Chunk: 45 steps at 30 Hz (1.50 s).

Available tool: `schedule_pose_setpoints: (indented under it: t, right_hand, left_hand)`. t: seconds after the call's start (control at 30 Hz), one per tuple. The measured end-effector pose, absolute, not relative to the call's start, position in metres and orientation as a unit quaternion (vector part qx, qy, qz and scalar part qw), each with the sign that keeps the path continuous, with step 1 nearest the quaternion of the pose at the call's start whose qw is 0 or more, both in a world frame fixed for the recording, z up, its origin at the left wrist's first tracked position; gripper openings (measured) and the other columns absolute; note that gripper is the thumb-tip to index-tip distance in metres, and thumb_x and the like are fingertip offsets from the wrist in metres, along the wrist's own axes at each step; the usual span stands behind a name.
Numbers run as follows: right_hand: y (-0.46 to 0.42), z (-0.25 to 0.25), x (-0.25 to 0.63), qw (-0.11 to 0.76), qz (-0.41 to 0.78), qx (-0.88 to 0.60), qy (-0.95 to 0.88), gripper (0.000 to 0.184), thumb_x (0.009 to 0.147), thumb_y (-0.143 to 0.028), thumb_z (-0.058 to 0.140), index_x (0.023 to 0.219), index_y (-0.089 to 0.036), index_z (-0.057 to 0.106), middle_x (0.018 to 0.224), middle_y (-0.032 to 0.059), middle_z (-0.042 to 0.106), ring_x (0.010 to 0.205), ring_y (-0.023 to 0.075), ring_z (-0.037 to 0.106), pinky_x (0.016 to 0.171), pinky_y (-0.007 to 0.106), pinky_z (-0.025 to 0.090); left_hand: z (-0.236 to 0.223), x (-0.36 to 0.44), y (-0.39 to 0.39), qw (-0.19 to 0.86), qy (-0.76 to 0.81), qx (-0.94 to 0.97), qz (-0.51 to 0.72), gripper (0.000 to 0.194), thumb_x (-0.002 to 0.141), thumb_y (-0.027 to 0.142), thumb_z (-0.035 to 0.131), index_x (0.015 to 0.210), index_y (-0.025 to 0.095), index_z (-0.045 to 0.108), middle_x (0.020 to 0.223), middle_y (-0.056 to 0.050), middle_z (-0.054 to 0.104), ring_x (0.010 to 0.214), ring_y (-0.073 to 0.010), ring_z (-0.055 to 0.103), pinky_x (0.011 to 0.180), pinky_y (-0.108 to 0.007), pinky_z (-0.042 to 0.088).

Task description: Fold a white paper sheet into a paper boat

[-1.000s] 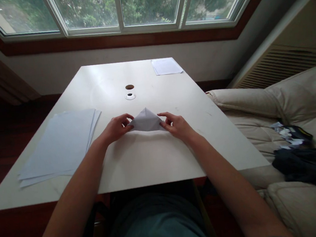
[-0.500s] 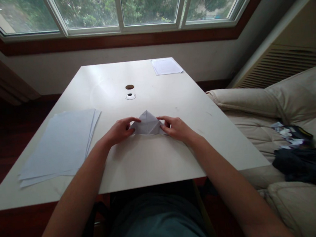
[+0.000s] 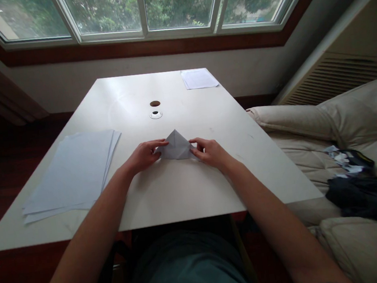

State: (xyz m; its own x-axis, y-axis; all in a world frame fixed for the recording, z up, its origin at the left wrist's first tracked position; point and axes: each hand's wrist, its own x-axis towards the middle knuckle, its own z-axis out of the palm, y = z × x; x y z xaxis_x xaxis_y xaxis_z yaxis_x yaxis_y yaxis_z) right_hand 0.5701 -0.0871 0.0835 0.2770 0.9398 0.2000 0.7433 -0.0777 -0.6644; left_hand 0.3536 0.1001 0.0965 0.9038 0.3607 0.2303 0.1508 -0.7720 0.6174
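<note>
A folded sheet of white paper [image 3: 176, 147] stands near the middle of the white table, its peak pointing away from me and a crease running down its centre. My left hand [image 3: 144, 157] pinches its left corner between thumb and fingers. On the opposite side, my right hand [image 3: 210, 151] grips the right corner the same way. The paper's two outer corners are partly hidden by my fingertips.
To the left lies a stack of white sheets [image 3: 72, 170] on the table [image 3: 181, 197]. Smaller papers [image 3: 199, 79] rest at the far right corner. Beyond my hands are a round hole [image 3: 154, 103] and a ring [image 3: 156, 114]. A beige sofa [image 3: 298, 147] adjoins the right side.
The folded paper has tipped slightly, its peak a little higher in view and its front face darker. Both hands keep their hold in nearly the same place.
</note>
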Motion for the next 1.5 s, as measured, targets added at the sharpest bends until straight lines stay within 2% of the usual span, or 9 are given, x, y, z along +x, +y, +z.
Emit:
schedule_pose_setpoints:
  t: [0.17, 0.33, 0.67, 0.87, 0.97, 1.03, 1.1, 1.23, 1.5]
  right_hand:
    - [-0.086, 0.087, 0.563, 0.358, 0.136, -0.733, -0.563, 0.032, 0.091, -0.048, 0.054, 0.103, -0.021, 0.067, 0.063, -0.0019, 0.060, 0.055, 0.0120, 0.050, 0.056, 0.024, 0.034]
    - [-0.085, 0.087, 0.557, 0.355, 0.109, -0.745, -0.555, 0.033, 0.092, -0.048, 0.050, 0.084, -0.021, 0.065, 0.059, -0.0018, 0.056, 0.054, 0.0122, 0.047, 0.054, 0.025, 0.030]
    - [-0.084, 0.090, 0.565, 0.384, 0.125, -0.744, -0.533, 0.032, 0.090, -0.046, 0.054, 0.079, -0.020, 0.068, 0.071, 0.0018, 0.067, 0.064, 0.0142, 0.055, 0.059, 0.025, 0.036]
    - [-0.085, 0.093, 0.564, 0.388, 0.138, -0.748, -0.521, 0.033, 0.088, -0.048, 0.057, 0.080, -0.019, 0.070, 0.071, 0.0022, 0.068, 0.063, 0.0143, 0.057, 0.059, 0.025, 0.037]
    - [-0.086, 0.093, 0.563, 0.391, 0.133, -0.751, -0.515, 0.035, 0.089, -0.050, 0.056, 0.082, -0.019, 0.070, 0.074, 0.0033, 0.069, 0.065, 0.0148, 0.058, 0.060, 0.025, 0.039]
    - [-0.087, 0.093, 0.564, 0.391, 0.134, -0.752, -0.514, 0.037, 0.090, -0.053, 0.055, 0.087, -0.019, 0.070, 0.078, 0.0041, 0.070, 0.067, 0.0152, 0.059, 0.061, 0.025, 0.040]
    - [-0.088, 0.092, 0.566, 0.382, 0.152, -0.752, -0.515, 0.040, 0.088, -0.057, 0.057, 0.097, -0.020, 0.069, 0.079, 0.0044, 0.070, 0.068, 0.0157, 0.060, 0.062, 0.025, 0.042]
    - [-0.088, 0.090, 0.570, 0.358, 0.175, -0.747, -0.532, 0.050, 0.079, -0.054, 0.069, 0.117, -0.020, 0.066, 0.080, 0.0040, 0.068, 0.070, 0.0166, 0.061, 0.064, 0.026, 0.045]
    - [-0.086, 0.085, 0.573, 0.394, 0.155, -0.755, -0.501, 0.035, 0.082, -0.039, 0.067, 0.113, -0.022, 0.066, 0.082, 0.0026, 0.069, 0.071, 0.0152, 0.061, 0.065, 0.025, 0.046]
  left_hand:
    - [0.099, 0.354, 0.096, 0.320, 0.135, 0.922, 0.170, 0.050, 0.077, 0.013, 0.055, 0.124, 0.027, 0.068, 0.135, -0.003, 0.062, 0.076, -0.0139, 0.064, 0.072, -0.029, 0.053]
    - [0.104, 0.355, 0.091, 0.329, 0.136, 0.920, 0.163, 0.048, 0.078, 0.016, 0.056, 0.124, 0.024, 0.068, 0.135, -0.006, 0.062, 0.075, -0.0147, 0.063, 0.071, -0.030, 0.053]
    - [0.109, 0.355, 0.087, 0.341, 0.139, 0.917, 0.154, 0.048, 0.079, 0.018, 0.058, 0.125, 0.023, 0.068, 0.133, -0.008, 0.063, 0.066, -0.0120, 0.056, 0.066, -0.029, 0.049]
    - [0.111, 0.354, 0.088, 0.350, 0.141, 0.914, 0.148, 0.046, 0.079, 0.021, 0.058, 0.124, 0.025, 0.068, 0.131, -0.007, 0.065, 0.061, -0.0097, 0.050, 0.063, -0.027, 0.045]
    - [0.112, 0.352, 0.088, 0.360, 0.154, 0.910, 0.137, 0.047, 0.080, 0.022, 0.059, 0.127, 0.025, 0.065, 0.101, -0.004, 0.073, 0.055, -0.0082, 0.045, 0.056, -0.024, 0.040]
    - [0.111, 0.352, 0.088, 0.380, 0.171, 0.901, 0.123, 0.051, 0.081, 0.023, 0.059, 0.132, 0.023, 0.059, 0.078, 0.000, 0.069, 0.051, -0.0073, 0.042, 0.052, -0.022, 0.035]
    - [0.108, 0.351, 0.089, 0.408, 0.185, 0.884, 0.129, 0.055, 0.080, 0.024, 0.061, 0.135, 0.023, 0.054, 0.084, -0.001, 0.068, 0.051, -0.0061, 0.043, 0.050, -0.020, 0.035]
    - [0.100, 0.351, 0.094, 0.439, 0.205, 0.858, 0.168, 0.064, 0.074, 0.026, 0.070, 0.134, 0.024, 0.048, 0.121, -0.010, 0.062, 0.059, -0.0054, 0.053, 0.056, -0.021, 0.044]
    - [0.097, 0.348, 0.107, 0.479, 0.233, 0.836, 0.132, 0.064, 0.073, 0.035, 0.075, 0.130, 0.022, 0.049, 0.082, -0.002, 0.068, 0.071, -0.0155, 0.063, 0.061, -0.025, 0.047]
